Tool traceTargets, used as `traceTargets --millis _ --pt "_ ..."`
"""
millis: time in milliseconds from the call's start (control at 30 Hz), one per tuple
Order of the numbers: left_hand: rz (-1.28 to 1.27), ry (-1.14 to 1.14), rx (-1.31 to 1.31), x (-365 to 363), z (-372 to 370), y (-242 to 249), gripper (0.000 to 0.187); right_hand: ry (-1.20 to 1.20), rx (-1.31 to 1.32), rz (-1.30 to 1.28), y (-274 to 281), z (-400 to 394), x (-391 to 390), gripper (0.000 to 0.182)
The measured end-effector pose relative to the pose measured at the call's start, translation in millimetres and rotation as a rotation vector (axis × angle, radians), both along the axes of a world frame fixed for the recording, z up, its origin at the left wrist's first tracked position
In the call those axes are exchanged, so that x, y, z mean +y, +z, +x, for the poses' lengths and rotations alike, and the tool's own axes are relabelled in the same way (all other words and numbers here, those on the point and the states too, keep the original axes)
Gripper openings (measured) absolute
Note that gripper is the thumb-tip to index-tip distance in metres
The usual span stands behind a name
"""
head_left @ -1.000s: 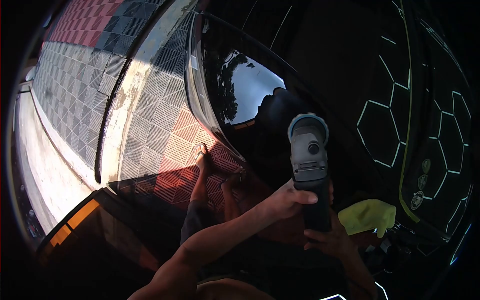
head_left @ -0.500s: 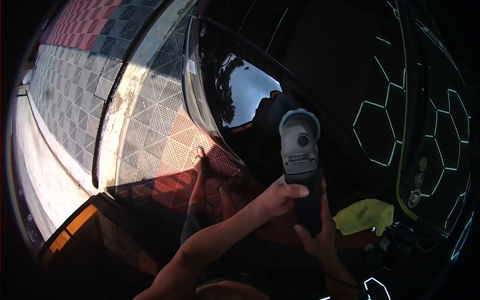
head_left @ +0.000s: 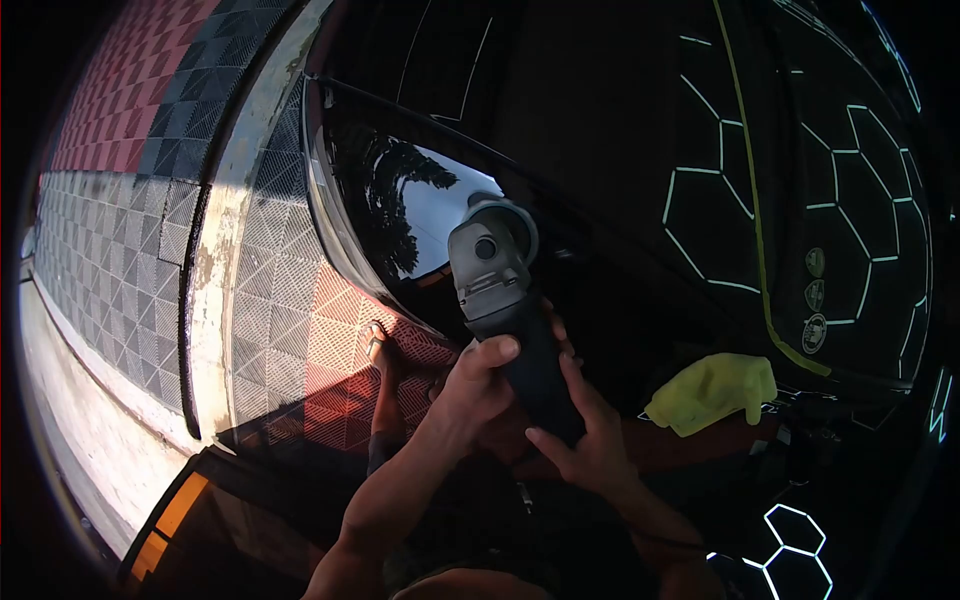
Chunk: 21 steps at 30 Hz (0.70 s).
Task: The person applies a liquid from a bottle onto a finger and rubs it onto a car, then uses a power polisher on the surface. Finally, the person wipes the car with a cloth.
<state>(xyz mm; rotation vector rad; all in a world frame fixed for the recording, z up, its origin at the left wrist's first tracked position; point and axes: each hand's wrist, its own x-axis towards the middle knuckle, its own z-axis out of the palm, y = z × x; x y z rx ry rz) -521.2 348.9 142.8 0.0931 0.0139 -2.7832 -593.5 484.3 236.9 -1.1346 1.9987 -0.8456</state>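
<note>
A dark grey polisher [head_left: 487,262] with a round pad at its head is over the glossy black car panel [head_left: 600,300]. My left hand [head_left: 480,385] is wrapped round the near side of its body, thumb lying on top. My right hand [head_left: 592,425] grips the rear of the black handle from the right side, its fingers partly hidden beneath. The pad's underside is out of sight, so contact with the panel cannot be made out. To the right of my right hand, a crumpled yellow-green cloth [head_left: 712,393] lies on a dark surface.
Yellow tape [head_left: 754,200] runs down the car to the right, with round stickers [head_left: 815,292] beyond it. Hexagonal lights and sky reflect in the black paint. Patterned floor tiles [head_left: 265,260] and a worn pale kerb [head_left: 222,250] lie to the left.
My view has turned, shifting the car leftward in the picture. Both hands have carried the polisher left, its head now over the sky reflection's right side. The grip is unchanged.
</note>
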Motion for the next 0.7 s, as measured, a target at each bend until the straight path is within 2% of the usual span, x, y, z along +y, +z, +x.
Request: traceTargets --millis 67,167,233,267,333,367,433,467,533,667,700 --pt "0.019 -0.002 -0.046 3 1 9 0.059 0.017 -0.012 -0.010 -2 0 4 0.087" --pt "-0.013 -0.093 -0.137 14 3 12 0.065 -0.020 -0.014 -0.009 -3 6 23 0.090" --pt "-0.019 -0.106 -0.150 18 4 14 0.064 -0.345 -0.312 -0.065 -1 15 34 0.095" --pt "-0.020 -0.120 -0.165 19 4 15 0.064 -0.338 -0.315 -0.066 0 16 32 0.095" --pt "-0.005 -0.148 -0.171 19 9 14 0.063 -0.484 -0.490 0.010 7 17 29 0.093" --pt "-0.005 -0.149 -0.173 19 12 13 0.063 -0.485 -0.492 0.010 5 12 28 0.093" --pt "-0.003 -0.187 -0.163 18 20 11 0.063 -0.212 -0.427 0.346 -3 0 25 0.086" --pt "-0.004 -0.193 -0.163 19 23 10 0.063 -0.217 -0.428 0.345 -8 3 22 0.086" --pt "-0.075 -0.230 -0.211 16 26 7 0.065 -0.318 -0.467 0.113 -19 14 10 0.076" --pt "-0.042 -0.281 -0.212 0 31 10 0.067 -0.411 -0.628 0.121 -20 21 -7 0.084" --pt "-0.040 -0.240 -0.248 -4 30 15 0.069 -0.390 -0.650 0.225 -18 18 -12 0.076"
